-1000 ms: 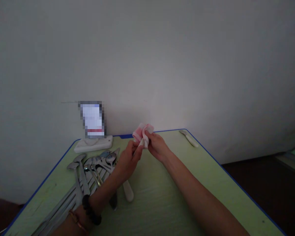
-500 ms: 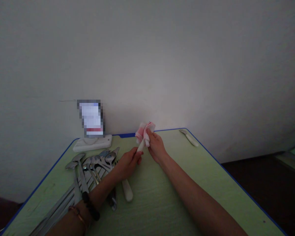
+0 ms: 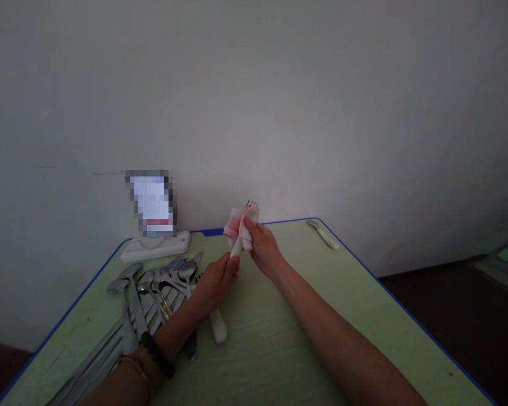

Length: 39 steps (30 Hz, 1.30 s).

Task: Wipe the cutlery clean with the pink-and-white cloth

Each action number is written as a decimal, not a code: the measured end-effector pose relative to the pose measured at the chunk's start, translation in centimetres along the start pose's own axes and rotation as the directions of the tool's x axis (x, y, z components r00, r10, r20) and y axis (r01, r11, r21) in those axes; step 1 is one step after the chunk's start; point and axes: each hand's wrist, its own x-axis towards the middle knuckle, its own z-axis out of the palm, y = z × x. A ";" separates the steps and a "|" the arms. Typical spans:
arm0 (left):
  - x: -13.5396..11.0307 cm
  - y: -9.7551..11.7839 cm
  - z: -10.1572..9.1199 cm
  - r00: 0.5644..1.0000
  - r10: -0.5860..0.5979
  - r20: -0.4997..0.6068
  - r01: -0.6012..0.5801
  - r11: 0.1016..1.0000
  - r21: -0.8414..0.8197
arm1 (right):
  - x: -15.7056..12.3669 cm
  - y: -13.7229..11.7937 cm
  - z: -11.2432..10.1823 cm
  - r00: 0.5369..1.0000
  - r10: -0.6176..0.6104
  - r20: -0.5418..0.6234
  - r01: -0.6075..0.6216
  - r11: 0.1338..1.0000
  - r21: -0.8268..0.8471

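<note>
My left hand [image 3: 217,282] is closed around the white handle of a fork [image 3: 236,248], which points up and away from me. A pink and white cloth [image 3: 233,226] wraps the fork's neck, and the tips of its tines stick out above the cloth. My right hand [image 3: 263,246] pinches the cloth around the fork, thumb on top. Below my left forearm lies a pile of metal cutlery [image 3: 161,282], with several spoons and other pieces; the forearm hides part of it. A white-handled utensil [image 3: 218,326] lies beside the pile.
A lit phone [image 3: 153,203], its screen blurred out, leans at the back left on a white base [image 3: 156,246]. Another white-handled utensil [image 3: 327,237] lies at the back right of the green table [image 3: 279,349]. A wall [image 3: 279,113] stands behind the blue table edge.
The fork's tine tips now show above the cloth, where the cloth covered them before. Both hands and the cloth appear slightly further left, and the whole view has shifted a little too.
</note>
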 end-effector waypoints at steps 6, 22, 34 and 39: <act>-0.2 0.2 0.0 1.000 -0.001 -0.001 0.001 1.000 -0.027 | -0.4 -0.8 0.3 0.999 0.040 -0.005 -0.040 0.998 -0.045; 0.2 4.5 -7.1 0.943 0.168 -0.287 -0.142 0.984 0.109 | -2.3 -6.8 0.9 0.919 0.012 0.394 0.268 0.714 -0.647; 0.2 5.9 -8.7 0.956 0.281 0.088 -0.291 0.859 0.421 | -3.6 -8.9 1.6 0.716 0.297 0.632 0.548 0.322 -0.772; 0.3 5.3 -8.9 0.951 0.302 0.069 -0.302 0.857 0.416 | -3.6 -9.3 1.6 0.706 0.345 0.619 0.532 0.319 -0.784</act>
